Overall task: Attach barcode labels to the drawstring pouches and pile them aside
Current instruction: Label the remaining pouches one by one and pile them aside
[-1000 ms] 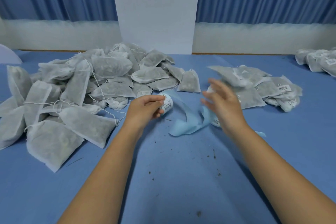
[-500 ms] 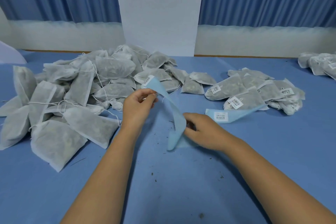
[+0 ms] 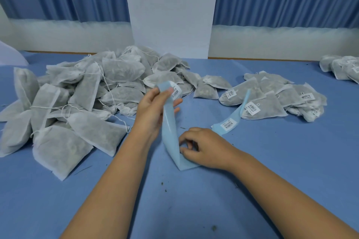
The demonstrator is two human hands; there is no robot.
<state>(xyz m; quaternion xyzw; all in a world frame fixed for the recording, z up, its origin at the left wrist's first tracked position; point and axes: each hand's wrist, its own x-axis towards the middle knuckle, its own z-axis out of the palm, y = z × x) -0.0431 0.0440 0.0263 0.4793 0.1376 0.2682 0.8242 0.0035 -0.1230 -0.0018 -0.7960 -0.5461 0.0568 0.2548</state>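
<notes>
A light blue backing strip (image 3: 170, 128) with white barcode labels runs from my left hand (image 3: 153, 109) down to my right hand (image 3: 204, 147). My left hand grips the strip's upper end, where a barcode label (image 3: 176, 92) shows by the thumb. On the table, my right hand pinches the strip's lower fold. The strip's far end (image 3: 229, 123) carries another label and lies against the labelled pouches (image 3: 272, 97) at the right. A large heap of unlabelled grey drawstring pouches (image 3: 77, 99) lies at the left.
The blue table (image 3: 194, 200) carries small dark crumbs near my forearms. More labelled pouches (image 3: 342, 68) sit at the far right edge. A white panel (image 3: 171, 15) and blue curtains stand behind the table.
My right hand has come down from the labelled pile and now pinches the strip's lower fold on the table. My left hand has raised the strip's upper end.
</notes>
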